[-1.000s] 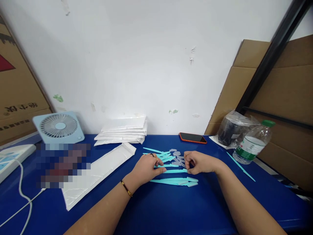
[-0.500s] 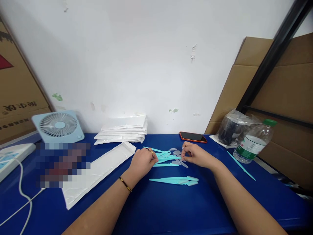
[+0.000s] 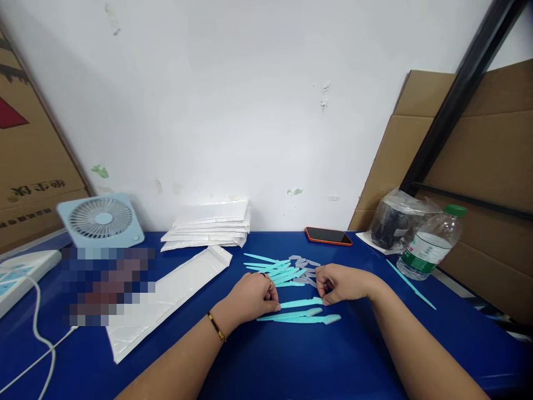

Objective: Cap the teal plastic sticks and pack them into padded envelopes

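A turquoise eyebrow razor [image 3: 300, 303] lies between my two hands, just above the table. My left hand [image 3: 255, 295] pinches the handle end. The fingertips of my right hand [image 3: 343, 282] are closed at the blade end; whether a small cap is among them is hidden. Just nearer to me, two more eyebrow razors [image 3: 297, 318] lie side by side with pale covers on their heads. Beyond my hands is a loose pile of turquoise eyebrow razors [image 3: 283, 272]. Several translucent blade caps [image 3: 300, 262] are scattered at its right.
A long white padded envelope [image 3: 175, 300] lies left, below a stack of white envelopes [image 3: 208, 222]. A blue fan [image 3: 102, 219] and a power strip [image 3: 29, 272] are far left. A phone [image 3: 328, 236], a bagged dark item [image 3: 391, 225], a bottle [image 3: 428, 247] and a lone razor [image 3: 410, 283] are right.
Both hands have come nearer to me, from the pile and the caps, with an eyebrow razor now between them. The two razors in front lie slightly further apart at their heads.
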Tool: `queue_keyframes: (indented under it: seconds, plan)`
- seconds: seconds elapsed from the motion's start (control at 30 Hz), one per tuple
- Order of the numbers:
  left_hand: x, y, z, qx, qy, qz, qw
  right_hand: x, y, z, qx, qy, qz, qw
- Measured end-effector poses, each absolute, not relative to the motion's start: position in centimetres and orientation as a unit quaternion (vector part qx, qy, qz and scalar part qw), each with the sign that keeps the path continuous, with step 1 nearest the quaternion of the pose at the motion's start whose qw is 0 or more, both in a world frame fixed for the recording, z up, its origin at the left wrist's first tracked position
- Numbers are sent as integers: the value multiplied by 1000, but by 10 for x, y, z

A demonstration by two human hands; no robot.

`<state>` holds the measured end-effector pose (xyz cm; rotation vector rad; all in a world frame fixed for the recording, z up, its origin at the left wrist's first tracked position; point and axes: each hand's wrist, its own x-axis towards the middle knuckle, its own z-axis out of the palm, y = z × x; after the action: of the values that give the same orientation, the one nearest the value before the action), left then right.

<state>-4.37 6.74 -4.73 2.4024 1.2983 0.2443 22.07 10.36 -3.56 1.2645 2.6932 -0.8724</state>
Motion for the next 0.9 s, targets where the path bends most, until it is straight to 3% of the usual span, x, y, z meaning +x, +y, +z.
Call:
queue_keyframes:
  seconds: [0.33, 0.57, 0.7, 0.9]
  plan:
    - [-65, 83, -43, 805, 561, 165, 106, 228, 112, -28, 486, 842, -201, -124]
    - [-49, 64, -41, 854, 465, 83, 217, 205, 98, -33, 366, 886, -284, -4]
    - [-51, 67, -40, 853, 476, 63, 203, 200, 99, -37, 353, 890, -290, 8]
    - [-62, 83, -42, 815, 551, 150, 95, 215, 109, -29, 458, 855, -207, -126]
